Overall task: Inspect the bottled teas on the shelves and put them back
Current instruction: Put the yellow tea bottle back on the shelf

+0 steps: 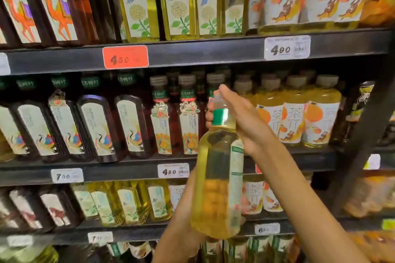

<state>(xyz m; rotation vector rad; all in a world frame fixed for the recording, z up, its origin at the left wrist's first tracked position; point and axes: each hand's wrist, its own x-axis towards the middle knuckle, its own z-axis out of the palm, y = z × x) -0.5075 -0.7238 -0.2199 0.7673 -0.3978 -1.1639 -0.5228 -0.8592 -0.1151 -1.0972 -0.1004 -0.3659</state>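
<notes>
I hold a bottle of pale yellow tea [218, 179] upright in front of the shelves, its back label with small print facing me. My right hand [241, 117] grips its neck and cap from the right, fingers curled round the green band. My left hand [183, 207] is behind the lower body of the bottle and mostly hidden by it; its fingers do not show. The bottle stands out in front of the middle shelf [128, 171], apart from the rows there.
Rows of bottled teas fill several dark shelves: dark bottles [102, 128] at left, red ones [164, 126] in the middle, orange-label yellow ones [297, 117] at right. Price tags [125, 57] line the shelf edges. A dark upright post [367, 134] stands at right.
</notes>
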